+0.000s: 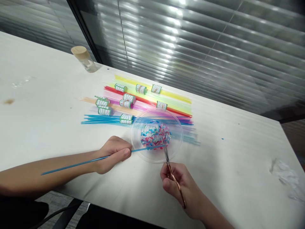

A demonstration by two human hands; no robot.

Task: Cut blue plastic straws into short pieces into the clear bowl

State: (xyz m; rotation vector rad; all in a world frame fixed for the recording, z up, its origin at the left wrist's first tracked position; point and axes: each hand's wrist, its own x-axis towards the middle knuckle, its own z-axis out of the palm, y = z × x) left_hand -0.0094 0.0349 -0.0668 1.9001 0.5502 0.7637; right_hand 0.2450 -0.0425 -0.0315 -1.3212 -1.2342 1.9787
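Note:
My left hand (114, 154) is closed around a long thin blue strip (78, 164), its right end lying over a clear round bowl (180, 144). Copper-handled scissors (175, 179) are held in my right hand (182, 187), their blades at the right end of the strip. Inside the bowl are many small cut pieces (156, 135) in blue, red, pink and white. Behind and partly under the bowl lie bundles of long strips: blue (102, 119), red (143, 101) and yellow (177, 94), with paper wraps around several of them.
A jar with a tan lid (82, 54) stands at the back left of the white table (226, 178). Crumpled clear plastic (284, 171) lies at the right. Window blinds (190, 41) rise behind the table's back edge.

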